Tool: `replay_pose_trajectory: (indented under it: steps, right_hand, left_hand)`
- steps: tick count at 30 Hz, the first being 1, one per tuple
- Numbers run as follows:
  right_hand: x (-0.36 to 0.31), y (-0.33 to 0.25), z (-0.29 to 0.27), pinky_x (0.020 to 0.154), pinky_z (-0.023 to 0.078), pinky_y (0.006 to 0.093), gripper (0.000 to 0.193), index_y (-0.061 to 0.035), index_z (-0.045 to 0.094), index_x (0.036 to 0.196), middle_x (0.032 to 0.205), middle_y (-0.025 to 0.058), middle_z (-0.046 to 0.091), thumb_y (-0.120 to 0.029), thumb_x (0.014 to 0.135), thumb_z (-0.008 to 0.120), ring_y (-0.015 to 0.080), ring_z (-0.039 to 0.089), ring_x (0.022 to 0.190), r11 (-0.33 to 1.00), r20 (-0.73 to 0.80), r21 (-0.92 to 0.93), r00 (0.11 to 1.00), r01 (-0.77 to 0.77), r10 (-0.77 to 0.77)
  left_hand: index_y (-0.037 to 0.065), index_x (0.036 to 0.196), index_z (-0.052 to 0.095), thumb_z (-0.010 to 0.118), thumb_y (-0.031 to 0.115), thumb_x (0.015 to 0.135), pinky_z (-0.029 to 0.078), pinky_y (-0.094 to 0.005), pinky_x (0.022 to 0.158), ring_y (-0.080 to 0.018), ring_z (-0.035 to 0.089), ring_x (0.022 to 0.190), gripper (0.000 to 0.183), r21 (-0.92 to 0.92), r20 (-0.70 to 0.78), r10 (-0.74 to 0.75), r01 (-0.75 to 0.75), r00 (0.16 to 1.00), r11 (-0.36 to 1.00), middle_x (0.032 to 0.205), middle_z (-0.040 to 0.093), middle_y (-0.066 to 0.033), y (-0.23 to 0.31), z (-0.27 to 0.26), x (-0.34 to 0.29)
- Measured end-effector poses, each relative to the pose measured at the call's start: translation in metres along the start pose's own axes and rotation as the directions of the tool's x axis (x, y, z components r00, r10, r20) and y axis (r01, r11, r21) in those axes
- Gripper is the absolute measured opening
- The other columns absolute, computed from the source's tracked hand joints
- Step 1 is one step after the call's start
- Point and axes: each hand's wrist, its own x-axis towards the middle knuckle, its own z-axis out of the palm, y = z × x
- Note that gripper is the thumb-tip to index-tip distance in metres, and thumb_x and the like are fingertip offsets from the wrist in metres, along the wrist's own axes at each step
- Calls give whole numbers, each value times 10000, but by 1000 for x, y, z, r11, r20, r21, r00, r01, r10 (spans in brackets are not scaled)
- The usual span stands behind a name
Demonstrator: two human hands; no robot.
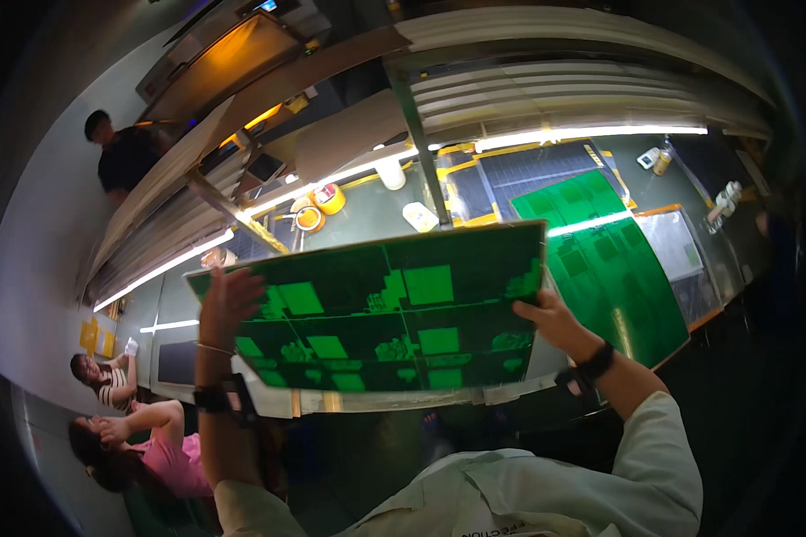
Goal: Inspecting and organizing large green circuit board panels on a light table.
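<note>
A large green circuit board panel [430, 309] is held up in front of me, tilted, with dark and bright green patches in repeated blocks. My right hand [551, 320] grips its right edge, thumb on the face toward me; the fingers behind are hidden. My left hand [231, 304] is at the panel's left end, its fingers stretched out flat in front of the face rather than wrapped round the edge. Beyond the panel's right side, another large green panel [600, 268] lies on the bench, reflecting a light tube.
Tape rolls [310, 218], a white cup [390, 173] and a bottle [662, 161] stand along the back of the bench. A metal post [414, 134] rises behind the panel under a bright light tube [591, 132]. Co-workers, one in pink [172, 461], are at left.
</note>
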Motion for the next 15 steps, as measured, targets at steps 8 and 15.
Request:
replay_pose_trajectory:
  steps: [8,15]
  right_hand:
    - [37,130,-56,710,452,323,428,36,473,1039,973,111,549,-270,772,608,172,530,876,914,-87,73,910,-399,405]
    - [-114,87,-180,663,434,386,180,-50,563,786,768,123,554,-173,670,625,296,533,741,476,-594,-791,293,-384,-749]
  left_hand:
    - [152,1328,172,557,687,558,204,-542,948,-379,110,1248,1013,970,241,-251,-227,937,86,1369,107,-184,-204,100,-51]
    - [124,1335,138,546,665,593,188,-554,948,-362,86,1259,1005,996,82,-261,-87,962,-8,1383,73,-152,-272,112,-83]
